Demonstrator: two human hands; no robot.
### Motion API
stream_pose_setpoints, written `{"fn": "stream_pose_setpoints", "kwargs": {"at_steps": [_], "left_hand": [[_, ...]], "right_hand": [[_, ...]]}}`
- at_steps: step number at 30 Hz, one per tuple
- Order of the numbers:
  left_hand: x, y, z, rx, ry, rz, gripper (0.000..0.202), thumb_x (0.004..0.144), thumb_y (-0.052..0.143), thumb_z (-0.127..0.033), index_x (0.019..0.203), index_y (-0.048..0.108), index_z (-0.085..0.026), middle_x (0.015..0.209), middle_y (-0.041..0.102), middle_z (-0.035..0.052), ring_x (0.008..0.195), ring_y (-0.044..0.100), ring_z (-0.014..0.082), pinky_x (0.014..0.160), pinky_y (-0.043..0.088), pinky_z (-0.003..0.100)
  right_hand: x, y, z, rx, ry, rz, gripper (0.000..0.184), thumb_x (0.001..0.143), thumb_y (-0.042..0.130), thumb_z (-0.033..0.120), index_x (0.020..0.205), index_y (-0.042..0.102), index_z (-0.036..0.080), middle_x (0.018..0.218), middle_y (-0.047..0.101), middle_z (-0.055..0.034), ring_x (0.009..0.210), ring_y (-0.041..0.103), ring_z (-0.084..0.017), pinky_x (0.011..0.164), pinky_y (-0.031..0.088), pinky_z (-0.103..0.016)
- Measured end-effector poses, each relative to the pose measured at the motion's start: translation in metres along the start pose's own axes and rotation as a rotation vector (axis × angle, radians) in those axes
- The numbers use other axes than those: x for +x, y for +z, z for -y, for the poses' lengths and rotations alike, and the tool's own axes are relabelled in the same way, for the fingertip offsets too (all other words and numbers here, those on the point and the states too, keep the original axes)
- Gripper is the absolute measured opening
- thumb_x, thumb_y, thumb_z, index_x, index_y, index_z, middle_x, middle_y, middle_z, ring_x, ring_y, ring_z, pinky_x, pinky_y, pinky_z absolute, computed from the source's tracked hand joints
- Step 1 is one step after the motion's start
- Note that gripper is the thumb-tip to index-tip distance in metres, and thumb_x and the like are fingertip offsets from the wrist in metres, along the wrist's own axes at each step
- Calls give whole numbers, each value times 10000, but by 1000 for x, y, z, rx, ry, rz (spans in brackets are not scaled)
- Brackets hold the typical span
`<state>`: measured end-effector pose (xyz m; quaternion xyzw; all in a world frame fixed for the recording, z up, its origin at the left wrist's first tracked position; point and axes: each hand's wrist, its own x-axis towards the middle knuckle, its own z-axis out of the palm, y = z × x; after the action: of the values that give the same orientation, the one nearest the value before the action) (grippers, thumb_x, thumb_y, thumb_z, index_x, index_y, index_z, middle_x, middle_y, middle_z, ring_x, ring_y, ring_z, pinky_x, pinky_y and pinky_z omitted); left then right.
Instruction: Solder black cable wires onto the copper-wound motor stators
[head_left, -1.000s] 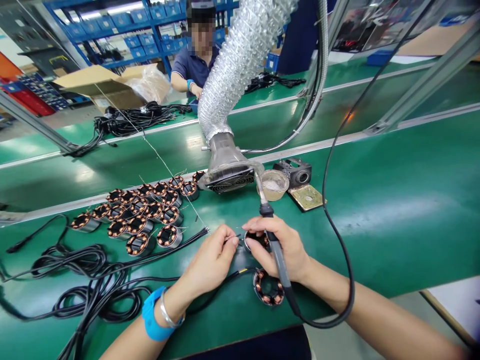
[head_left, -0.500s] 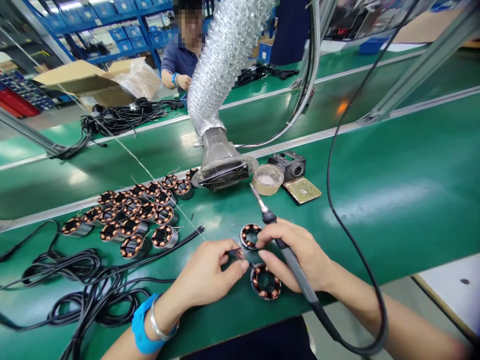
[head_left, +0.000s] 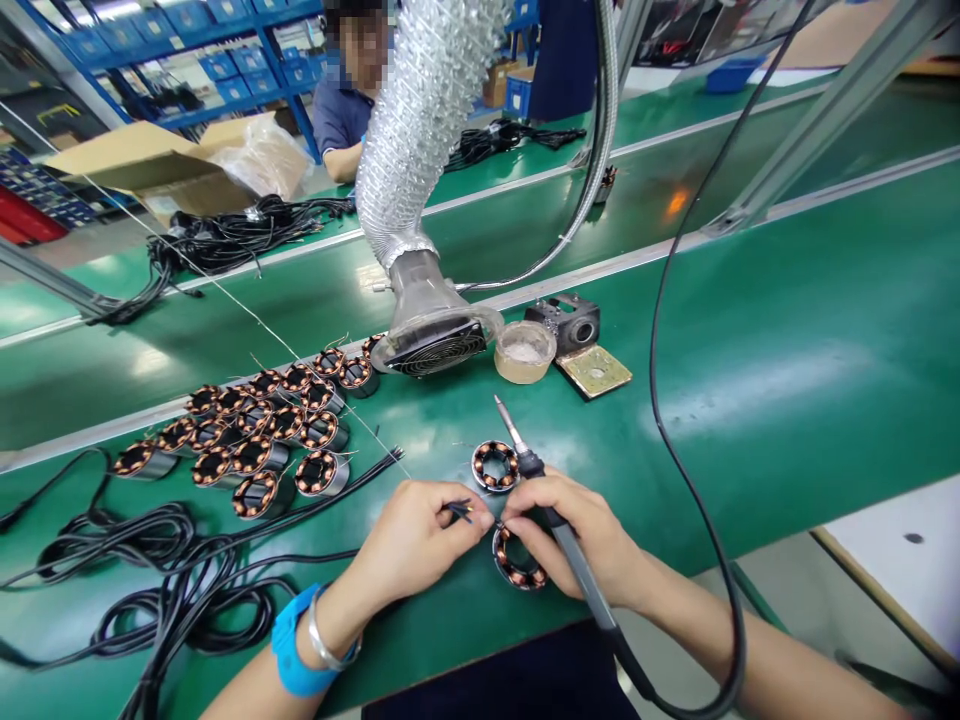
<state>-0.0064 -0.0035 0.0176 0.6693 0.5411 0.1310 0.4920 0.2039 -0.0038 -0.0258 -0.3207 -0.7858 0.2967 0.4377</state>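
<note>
My left hand [head_left: 424, 535] is closed on the end of a black cable [head_left: 330, 556], whose thin wires [head_left: 459, 510] stick out between thumb and forefinger. My right hand [head_left: 574, 530] holds a soldering iron [head_left: 581, 570] against the palm, its bare tip pointing up and away. The right thumb and forefinger are pinched together close to the left fingertips; what is between them is too small to make out. Under the right fingers lies a copper-wound stator [head_left: 517, 560], partly hidden. A second stator [head_left: 495, 467] sits just beyond it on the green bench [head_left: 750, 400].
A fume extraction hood [head_left: 435, 335] hangs ahead on a foil duct. Beyond my right hand stand a round flux pot [head_left: 525, 350] and an iron stand with sponge [head_left: 596, 372]. Several stators [head_left: 255, 455] and coiled cables [head_left: 172, 570] lie left. A co-worker [head_left: 349, 100] sits opposite.
My right hand has moved from beside the far stator to the left fingertips, its thumb and forefinger closing together. The soldering iron moved along with it. The view has shifted slightly.
</note>
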Motion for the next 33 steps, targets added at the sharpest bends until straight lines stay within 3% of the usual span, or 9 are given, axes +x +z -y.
{"fn": "stream_pose_setpoints", "kwargs": {"at_steps": [6, 12, 18, 23, 29, 33], "left_hand": [[0, -5, 2, -22, 17, -38, 193, 853, 611, -368, 883, 660, -184, 588, 345, -70, 542, 270, 99, 506, 213, 222], [-1, -14, 2, -133, 84, -26, 60, 833, 494, -219, 829, 539, -180, 605, 373, -67, 565, 314, 110, 549, 265, 237], [-5, -14, -5, -123, 205, -70, 112, 843, 443, -172, 833, 554, -179, 761, 544, -22, 713, 458, 142, 689, 338, 258], [-3, -13, 1, -88, 181, -151, 405, 1015, 270, -359, 736, 505, -183, 689, 541, -13, 681, 492, 148, 695, 344, 275], [7, -11, 7, -162, 150, -163, 273, 968, 416, -340, 828, 575, -168, 729, 512, -20, 688, 429, 132, 647, 328, 249], [16, -13, 9, -391, 81, -139, 221, 864, 526, -333, 733, 548, -156, 674, 479, -33, 647, 404, 114, 624, 323, 233]], "right_hand": [[6, -7, 3, -35, -43, 1, 256, 846, 561, 94, 1058, 534, 236, 855, 678, -27, 764, 636, -186, 687, 554, -322], [45, -11, 16, -77, -244, -79, 302, 840, 549, 53, 1091, 520, 219, 923, 700, -61, 788, 647, -196, 730, 546, -363], [75, 0, 13, -157, -391, 45, 149, 924, 503, 89, 1018, 552, 193, 697, 615, -10, 605, 471, -151, 589, 426, -284], [77, -4, 3, -159, -346, 116, 136, 958, 468, 108, 1050, 544, 173, 786, 628, -29, 639, 462, -142, 625, 428, -278], [70, -9, -3, -114, -329, 200, 170, 953, 494, 103, 1099, 535, 180, 841, 631, -40, 697, 532, -146, 638, 470, -267], [64, -3, -7, -149, -346, 126, 222, 912, 525, 55, 1106, 543, 163, 842, 643, -51, 699, 541, -153, 648, 499, -279]]}}
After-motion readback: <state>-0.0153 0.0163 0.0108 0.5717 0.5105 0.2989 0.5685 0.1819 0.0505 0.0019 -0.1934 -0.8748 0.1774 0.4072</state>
